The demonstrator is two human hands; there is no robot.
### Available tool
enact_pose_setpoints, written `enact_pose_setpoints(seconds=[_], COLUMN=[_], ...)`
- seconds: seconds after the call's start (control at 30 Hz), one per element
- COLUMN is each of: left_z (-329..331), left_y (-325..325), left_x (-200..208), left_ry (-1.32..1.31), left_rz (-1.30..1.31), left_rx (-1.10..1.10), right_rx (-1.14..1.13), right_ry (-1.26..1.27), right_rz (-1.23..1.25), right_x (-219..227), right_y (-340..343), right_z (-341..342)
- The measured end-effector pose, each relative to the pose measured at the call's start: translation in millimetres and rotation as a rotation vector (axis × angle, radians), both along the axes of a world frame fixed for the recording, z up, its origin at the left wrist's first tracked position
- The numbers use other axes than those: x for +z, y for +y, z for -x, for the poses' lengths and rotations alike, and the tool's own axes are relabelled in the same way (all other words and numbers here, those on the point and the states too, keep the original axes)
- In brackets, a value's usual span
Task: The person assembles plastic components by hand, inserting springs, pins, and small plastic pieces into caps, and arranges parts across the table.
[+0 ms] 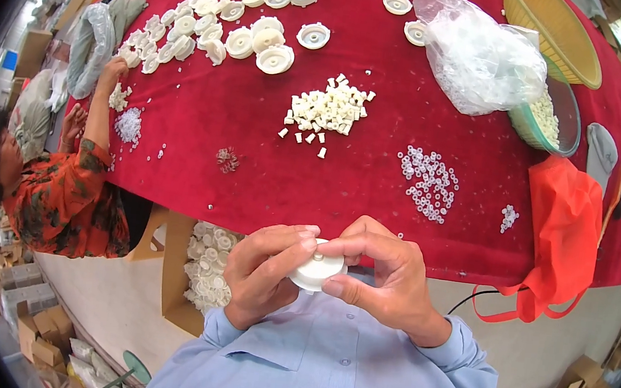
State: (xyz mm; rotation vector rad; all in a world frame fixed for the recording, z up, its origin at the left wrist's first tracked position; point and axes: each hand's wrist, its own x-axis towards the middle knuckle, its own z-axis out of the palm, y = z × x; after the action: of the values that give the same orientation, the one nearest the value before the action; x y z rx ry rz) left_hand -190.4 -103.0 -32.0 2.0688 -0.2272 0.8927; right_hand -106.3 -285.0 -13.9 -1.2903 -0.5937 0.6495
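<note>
In front of my chest I hold a round white plastic cap-like part (pixel 314 272) with a small central knob. The fingers of my left hand (pixel 263 271) close round its left side, and a fingertip lies near the knob. My right hand (pixel 393 278) pinches its right edge between thumb and forefinger. Beyond my hands, on the red cloth (pixel 310 194), lie a pile of small cream plastic pieces (pixel 328 108), a patch of small white rings (pixel 428 184) and a little heap of reddish-brown bits (pixel 227 159). Similar white round parts (pixel 267 39) cover the far left.
A cardboard box (pixel 174 297) of white parts stands below the table edge. At right are a red bag (pixel 563 230), a clear plastic bag (pixel 475 56), a green bowl (pixel 525 126) and a yellow basket (pixel 565 43). Another person (pixel 68 201) works at the left.
</note>
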Motion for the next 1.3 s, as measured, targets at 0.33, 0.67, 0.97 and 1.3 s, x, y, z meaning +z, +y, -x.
enact_pose_setpoints(seconds=[0.33,0.67,0.97,1.3], left_z=[-1,-2,9,66], left_y=[5,8,20,123], left_x=[0,0,-5,-5], left_ry=[-0.045,-0.053,0.211,1.016], left_rz=[-0.136,-0.125,0.004,-0.341], left_rx=[0.016,-0.078,-0.144,0.284], right_rx=[-0.061,-0.146,-0.178,-0.423], right_ry=[0.015,-0.384,-0.235,-0.674], right_rz=[0.027,0.043,0.048,0.467], right_x=[1,3,-9,-80], right_y=[2,1,16,60], right_z=[4,3,7,-43])
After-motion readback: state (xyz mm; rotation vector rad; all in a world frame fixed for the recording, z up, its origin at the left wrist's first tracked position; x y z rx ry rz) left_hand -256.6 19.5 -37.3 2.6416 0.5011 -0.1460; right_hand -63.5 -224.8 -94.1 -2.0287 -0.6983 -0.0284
